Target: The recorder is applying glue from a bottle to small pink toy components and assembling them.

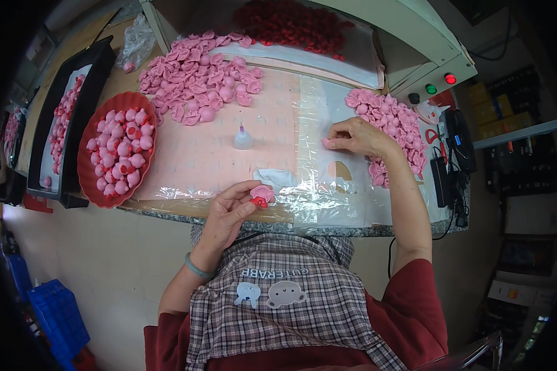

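Near the table's front edge, my left hand (230,215) pinches a small pink ruffled piece (262,193) with a red bow-shaped piece (259,202) against its lower side. My right hand (360,137) is beside the right-hand heap of pink pieces (393,123), its thumb and fingers closed on a small pink piece (326,143) that is mostly hidden. Between the hands, farther back, a small translucent squeeze bottle (242,138) with a thin purple-based tip stands upright. A folded white cloth (275,177) lies in front of it.
A larger pink heap (195,80) lies at the back left. A red scalloped bowl (85,167) holds pink balls with red parts, beside a black tray (36,148). Red pieces (291,28) fill the lit machine's opening. Red-handled scissors (431,135) and a black adapter (440,179) lie right.
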`<action>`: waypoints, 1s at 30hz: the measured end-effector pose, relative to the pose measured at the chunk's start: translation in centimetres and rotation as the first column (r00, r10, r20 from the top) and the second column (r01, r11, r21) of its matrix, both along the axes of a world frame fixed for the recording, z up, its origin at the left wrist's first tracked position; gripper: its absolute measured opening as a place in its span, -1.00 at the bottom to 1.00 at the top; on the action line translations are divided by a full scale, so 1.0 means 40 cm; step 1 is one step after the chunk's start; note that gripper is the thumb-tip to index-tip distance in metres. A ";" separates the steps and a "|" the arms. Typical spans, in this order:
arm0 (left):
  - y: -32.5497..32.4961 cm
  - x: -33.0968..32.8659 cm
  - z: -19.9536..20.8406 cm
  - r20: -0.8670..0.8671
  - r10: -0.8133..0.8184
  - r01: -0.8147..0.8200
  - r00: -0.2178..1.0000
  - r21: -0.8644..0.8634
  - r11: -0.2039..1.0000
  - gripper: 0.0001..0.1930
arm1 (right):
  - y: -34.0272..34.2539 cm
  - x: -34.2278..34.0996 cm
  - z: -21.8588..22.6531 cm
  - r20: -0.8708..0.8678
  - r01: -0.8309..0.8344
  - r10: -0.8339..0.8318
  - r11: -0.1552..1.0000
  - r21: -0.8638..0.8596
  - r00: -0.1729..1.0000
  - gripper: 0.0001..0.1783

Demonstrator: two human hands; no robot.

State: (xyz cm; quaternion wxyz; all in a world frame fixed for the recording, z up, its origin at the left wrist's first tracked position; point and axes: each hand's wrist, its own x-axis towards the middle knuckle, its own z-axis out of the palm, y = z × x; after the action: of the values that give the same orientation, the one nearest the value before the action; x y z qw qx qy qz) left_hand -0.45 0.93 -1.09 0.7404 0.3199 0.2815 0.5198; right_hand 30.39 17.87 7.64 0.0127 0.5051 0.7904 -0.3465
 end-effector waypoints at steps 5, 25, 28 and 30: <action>0.001 0.000 -0.002 0.004 0.000 0.000 1.000 -0.015 1.000 -0.53 | 0.065 -0.021 0.004 -0.003 -0.058 0.058 0.994 -0.097 0.998 -0.69; 0.004 0.024 0.037 0.041 0.013 -0.013 0.999 -0.013 1.000 -0.48 | -0.025 -0.102 -0.108 0.073 0.167 -0.267 0.771 0.615 0.961 -0.75; 0.000 0.013 0.045 0.064 0.046 -0.045 0.997 -0.018 0.999 -0.53 | -0.029 -0.116 -0.111 0.028 0.135 -0.209 0.724 0.677 0.977 -0.75; -0.001 0.005 0.029 0.060 0.029 -0.028 0.998 -0.017 0.999 -0.54 | -0.037 -0.120 -0.099 -0.101 0.169 -0.136 0.733 0.659 0.985 -0.77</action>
State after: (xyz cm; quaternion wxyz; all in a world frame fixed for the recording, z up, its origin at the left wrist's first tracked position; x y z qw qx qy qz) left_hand -0.25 0.90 0.09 0.7437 0.2939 0.2678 0.5374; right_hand 25.58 16.38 3.66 -0.2146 0.5315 0.8177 -0.0538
